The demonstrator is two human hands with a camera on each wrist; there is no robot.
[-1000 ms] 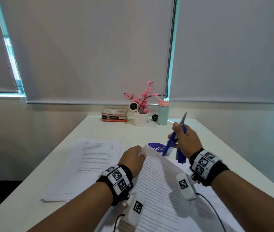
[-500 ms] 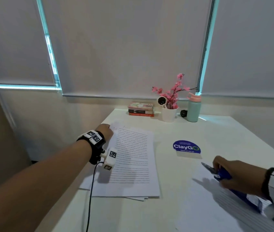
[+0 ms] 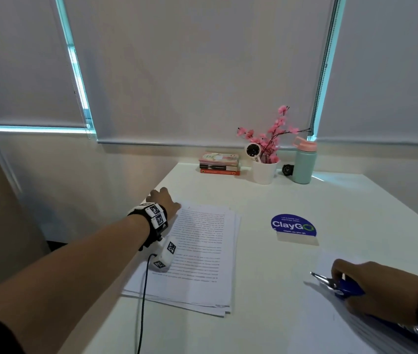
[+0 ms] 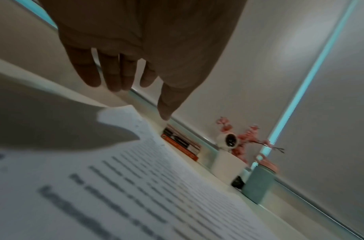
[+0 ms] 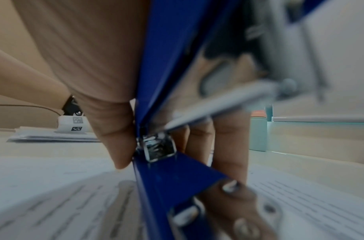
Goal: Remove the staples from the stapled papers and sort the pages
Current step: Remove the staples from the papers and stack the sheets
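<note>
A stack of loose printed pages (image 3: pixel 202 251) lies on the left half of the white table (image 3: pixel 266 290). My left hand (image 3: pixel 167 198) is at the stack's far left corner with its fingers (image 4: pixel 115 73) straight, just above the top page (image 4: pixel 135 186), whose corner curls up a little. At the right my right hand (image 3: pixel 376 290) grips a blue stapler (image 3: pixel 345 290) whose metal tip points left. It rests low over another set of printed papers (image 3: pixel 330 328). In the right wrist view my thumb and fingers wrap the stapler (image 5: pixel 168 81), which stands hinged apart above the print (image 5: pixel 53 194).
A blue ClayGo sign (image 3: pixel 293 226) stands mid-table. At the far edge sit a pile of books (image 3: pixel 219 163), a white pot of pink flowers (image 3: pixel 265 169), a small black object (image 3: pixel 286 169) and a teal bottle (image 3: pixel 304 162). A cable (image 3: pixel 142 302) trails from my left wrist.
My left hand has carried a page from the papers at the right over to the left stack and let go of it. My right hand has lowered the stapler onto the right papers.
</note>
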